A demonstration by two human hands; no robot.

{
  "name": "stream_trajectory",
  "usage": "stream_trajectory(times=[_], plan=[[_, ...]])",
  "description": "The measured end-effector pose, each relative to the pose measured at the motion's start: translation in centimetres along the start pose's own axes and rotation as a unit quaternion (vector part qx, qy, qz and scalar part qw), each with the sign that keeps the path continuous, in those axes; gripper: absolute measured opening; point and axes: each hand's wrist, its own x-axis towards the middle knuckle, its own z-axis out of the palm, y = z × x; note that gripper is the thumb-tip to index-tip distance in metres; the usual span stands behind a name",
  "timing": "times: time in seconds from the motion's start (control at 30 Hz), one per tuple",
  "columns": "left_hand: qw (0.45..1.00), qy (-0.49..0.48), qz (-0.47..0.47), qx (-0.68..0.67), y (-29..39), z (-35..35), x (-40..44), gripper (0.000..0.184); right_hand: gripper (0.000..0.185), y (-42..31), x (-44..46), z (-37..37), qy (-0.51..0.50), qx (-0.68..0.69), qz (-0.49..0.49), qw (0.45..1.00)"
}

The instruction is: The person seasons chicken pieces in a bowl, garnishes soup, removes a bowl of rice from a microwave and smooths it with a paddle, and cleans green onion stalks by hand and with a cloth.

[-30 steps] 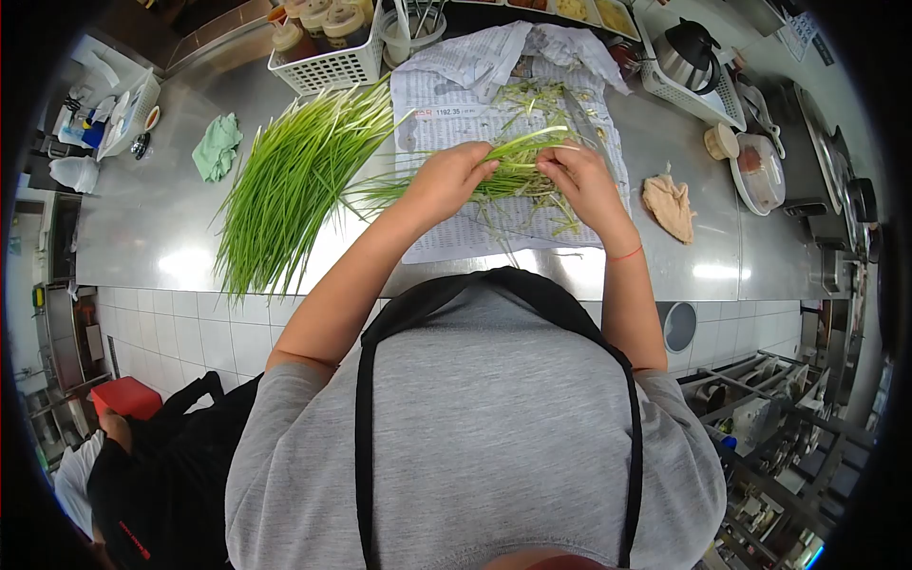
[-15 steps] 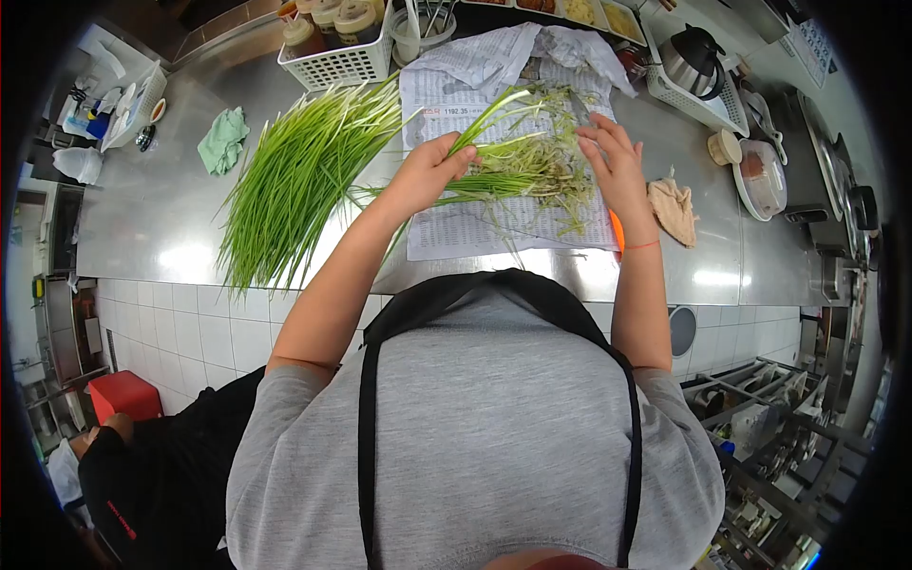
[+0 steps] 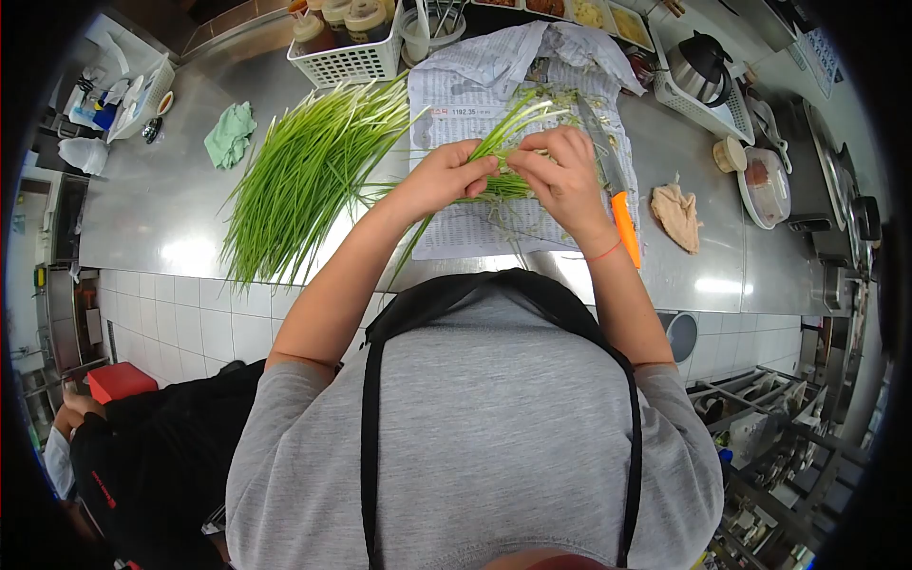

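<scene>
My left hand (image 3: 448,176) is closed round a few green stalks (image 3: 508,126), their pale ends pointing up and right. My right hand (image 3: 560,176) is pinched beside the stalks, just right of my left hand; what its fingertips hold is too small to name. Both hands are above a newspaper sheet (image 3: 456,233), with more stalks and trimmings partly hidden beneath them. A knife with an orange handle (image 3: 625,228) lies on the paper's right side. To the left, a large pile of long green stalks (image 3: 304,180) rests on the steel counter (image 3: 161,218).
A green cloth (image 3: 230,136) lies at the left, a tan cloth (image 3: 676,217) at the right. Behind are a white basket of bottles (image 3: 347,65) and a steel jug (image 3: 698,66). A lidded plastic container (image 3: 766,188) sits far right. A person in black (image 3: 142,465) is at lower left.
My right hand moved away to the right with its fingers apart, then came back to the stalks in a pinch. The knife's orange handle has come into view. My left hand keeps its stalks.
</scene>
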Motion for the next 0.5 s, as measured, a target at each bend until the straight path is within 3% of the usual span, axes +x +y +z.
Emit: stream_trajectory(times=[0.2,0.33,0.4,0.5], plan=[[0.999,0.025,0.008,-0.018,0.0,0.4,0.2,0.018,0.015,-0.3,-0.3,-0.3,-0.015,0.021,-0.016,1.0],[0.994,0.043,0.06,0.079,-0.3,0.6,-0.1,0.018,0.015,0.6,-0.4,-0.2,-0.027,0.024,0.003,0.999],[0.989,0.055,0.095,0.099,-0.5,0.3,-0.2,0.018,0.015,3.1,-1.0,-0.7,0.069,0.015,0.058,0.996],[0.992,0.06,0.049,0.101,-0.5,-0.8,-1.0,0.022,0.011,7.6,-2.6,-2.5,0.12,-0.027,0.1,0.987]])
